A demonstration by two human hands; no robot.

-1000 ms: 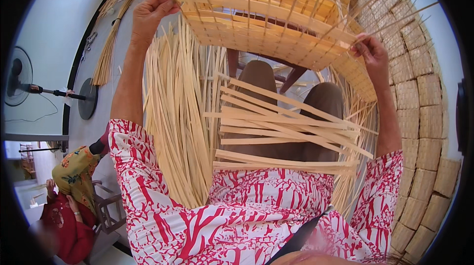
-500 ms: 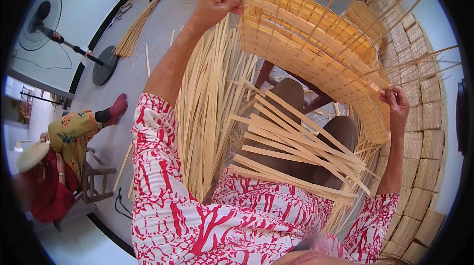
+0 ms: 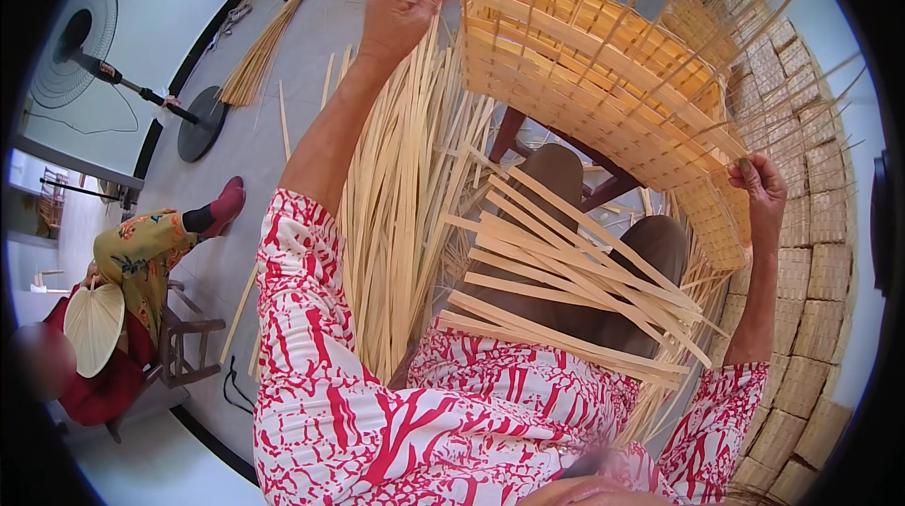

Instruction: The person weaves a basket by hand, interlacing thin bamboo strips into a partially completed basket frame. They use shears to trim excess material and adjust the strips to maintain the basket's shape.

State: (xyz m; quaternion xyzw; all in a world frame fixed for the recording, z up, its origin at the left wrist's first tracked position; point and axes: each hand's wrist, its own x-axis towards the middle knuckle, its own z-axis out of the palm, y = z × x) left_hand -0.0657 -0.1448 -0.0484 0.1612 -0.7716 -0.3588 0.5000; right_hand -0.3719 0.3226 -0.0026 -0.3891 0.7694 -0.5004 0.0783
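A half-woven bamboo basket (image 3: 566,68) stands in front of me, tipped toward me, with upright stakes rising from its rim. Along its near side, a pale bamboo strip (image 3: 613,58) passes between the stakes. My left hand (image 3: 403,21) is closed at the strip's left end, its fingertips slightly blurred. At the other end, by the basket's right corner, my right hand (image 3: 762,187) pinches the strip between thumb and fingers. Several loose bamboo strips (image 3: 556,270) lie across my lap.
A large pile of strips (image 3: 405,204) covers the floor to my left. Stacked woven baskets (image 3: 801,318) line the right wall. A standing fan (image 3: 196,120) and a tied bundle of thin sticks (image 3: 259,54) are farther left. A seated person holds a hand fan (image 3: 94,327).
My left hand has shifted slightly left and up at the strip's end. My right hand stays at the right corner. The seated person's hand fan has swung lower and to the right.
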